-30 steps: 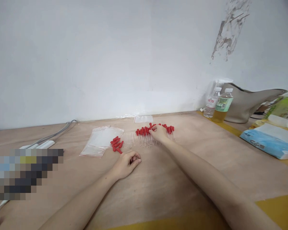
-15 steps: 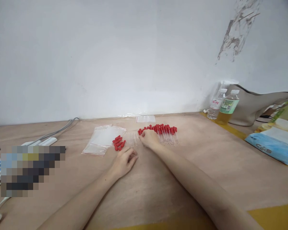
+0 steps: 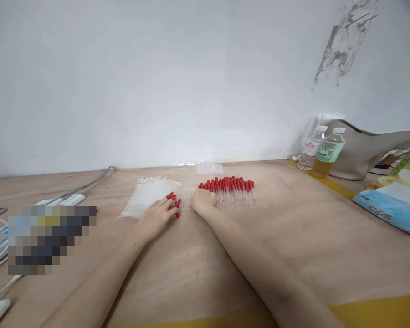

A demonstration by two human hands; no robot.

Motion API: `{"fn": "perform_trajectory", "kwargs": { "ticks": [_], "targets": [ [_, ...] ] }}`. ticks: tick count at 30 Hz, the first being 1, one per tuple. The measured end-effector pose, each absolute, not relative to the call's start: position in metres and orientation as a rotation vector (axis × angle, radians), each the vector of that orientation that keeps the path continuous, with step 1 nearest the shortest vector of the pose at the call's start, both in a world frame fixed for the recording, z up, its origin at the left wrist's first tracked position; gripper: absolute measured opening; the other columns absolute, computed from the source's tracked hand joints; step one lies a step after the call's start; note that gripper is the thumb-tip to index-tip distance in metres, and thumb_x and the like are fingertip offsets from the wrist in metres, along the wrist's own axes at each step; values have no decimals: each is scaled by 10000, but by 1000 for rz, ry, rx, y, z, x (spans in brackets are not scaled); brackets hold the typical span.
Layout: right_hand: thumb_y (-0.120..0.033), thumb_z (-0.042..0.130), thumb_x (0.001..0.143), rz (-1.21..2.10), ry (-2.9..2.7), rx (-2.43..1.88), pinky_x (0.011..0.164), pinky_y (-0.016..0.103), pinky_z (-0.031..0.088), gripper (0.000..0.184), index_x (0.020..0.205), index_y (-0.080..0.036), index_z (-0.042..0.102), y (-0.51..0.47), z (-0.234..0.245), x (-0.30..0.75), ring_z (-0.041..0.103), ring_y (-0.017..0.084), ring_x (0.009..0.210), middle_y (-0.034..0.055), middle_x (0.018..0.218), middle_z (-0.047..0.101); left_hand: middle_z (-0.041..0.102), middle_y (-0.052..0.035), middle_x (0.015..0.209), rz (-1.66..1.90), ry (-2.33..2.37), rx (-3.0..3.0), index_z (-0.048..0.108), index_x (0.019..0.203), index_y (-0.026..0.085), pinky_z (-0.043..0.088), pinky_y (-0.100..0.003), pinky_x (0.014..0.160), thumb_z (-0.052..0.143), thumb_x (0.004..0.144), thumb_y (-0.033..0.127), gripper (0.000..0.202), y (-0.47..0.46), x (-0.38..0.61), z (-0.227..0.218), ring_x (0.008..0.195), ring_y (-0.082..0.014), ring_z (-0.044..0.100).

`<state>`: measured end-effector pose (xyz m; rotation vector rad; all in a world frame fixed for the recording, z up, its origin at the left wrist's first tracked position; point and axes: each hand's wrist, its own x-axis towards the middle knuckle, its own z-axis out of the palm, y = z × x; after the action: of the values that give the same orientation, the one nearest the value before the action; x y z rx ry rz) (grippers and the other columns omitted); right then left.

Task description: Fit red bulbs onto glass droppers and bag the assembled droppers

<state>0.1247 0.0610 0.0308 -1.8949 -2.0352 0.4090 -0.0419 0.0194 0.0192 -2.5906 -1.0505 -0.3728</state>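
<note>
A row of glass droppers with red rubber bulbs [image 3: 230, 189] lies on the wooden table [image 3: 198, 255] near the wall. To its left are bare glass tubes [image 3: 185, 199] and a small heap of loose red bulbs [image 3: 173, 200]. My left hand [image 3: 156, 216] rests with its fingers stretched out over the loose bulbs. My right hand [image 3: 202, 201] is curled at the left end of the dropper row, beside the bare tubes; what its fingers hold is hidden. Clear zip bags [image 3: 148, 195] lie left of the bulbs.
Two drink bottles [image 3: 323, 150] and a grey bag [image 3: 369, 148] stand at the back right, with a blue tissue pack [image 3: 391, 205] in front. Grey cables and a white power strip [image 3: 63, 199] lie at the left. Another clear bag [image 3: 209, 168] lies by the wall.
My right hand has slid left along the dropper row to its left end. My left hand has moved forward from the bare table onto the loose red bulbs, fingers uncurling.
</note>
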Motion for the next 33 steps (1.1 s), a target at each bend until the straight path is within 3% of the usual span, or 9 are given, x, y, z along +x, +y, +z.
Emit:
{"fn": "perform_trajectory", "kwargs": {
  "ticks": [4, 7, 10, 15, 17, 23, 33],
  "targets": [
    [-236, 384, 812, 243, -1887, -1894, 680, 346, 407, 285, 985, -60, 527, 51, 25, 146, 577, 259, 850, 208, 916, 595, 532, -57, 955, -411, -1070, -2591, 552, 862, 210, 375, -327, 752, 403, 856, 263, 158, 20, -41, 19, 891, -200, 468],
    [-261, 326, 842, 173, -1832, -1656, 637, 311, 406, 250, 935, -99, 492, 35, 12, 180, 570, 204, 733, 134, 819, 597, 534, -62, 940, -528, -1122, -2648, 517, 842, 190, 384, -334, 760, 392, 855, 264, 145, 15, -35, 21, 882, -203, 476],
    [-231, 318, 845, 229, -1860, -1339, 616, 275, 413, 207, 960, -134, 460, 12, -1, 220, 546, 160, 696, 75, 798, 577, 544, -58, 888, -756, -1223, -2751, 481, 830, 180, 402, -329, 744, 392, 850, 271, 129, 5, -18, 17, 846, -191, 499],
    [-177, 343, 833, 142, -1969, -1084, 721, 308, 417, 251, 1025, -165, 504, -26, -10, 261, 530, 170, 799, 82, 851, 566, 547, -29, 844, -1251, -1502, -2983, 456, 935, 180, 435, -263, 658, 419, 839, 300, 158, -15, 25, -2, 761, -143, 527],
    [-176, 345, 837, 157, -2012, -1045, 720, 297, 417, 237, 969, -174, 543, -36, -10, 263, 523, 163, 805, 82, 869, 560, 549, -24, 832, -1242, -1494, -3106, 481, 974, 180, 428, -258, 655, 429, 834, 300, 192, -19, 37, -7, 750, -140, 522],
    [-232, 412, 827, 137, -2004, -1091, 672, 281, 392, 171, 820, -171, 571, -45, -9, 255, 500, 142, 695, 39, 728, 555, 533, -17, 752, -1119, -1459, -3122, 565, 798, 158, 388, -253, 632, 437, 822, 319, 207, -20, 43, -5, 705, -142, 489],
    [-231, 416, 828, 155, -2119, -1103, 677, 281, 331, 151, 803, -183, 557, -47, -11, 249, 506, 122, 653, 9, 705, 589, 528, 4, 719, -1146, -1475, -3185, 541, 818, 155, 377, -224, 592, 409, 836, 338, 226, -22, 43, -3, 647, -119, 466]
  ]
}}
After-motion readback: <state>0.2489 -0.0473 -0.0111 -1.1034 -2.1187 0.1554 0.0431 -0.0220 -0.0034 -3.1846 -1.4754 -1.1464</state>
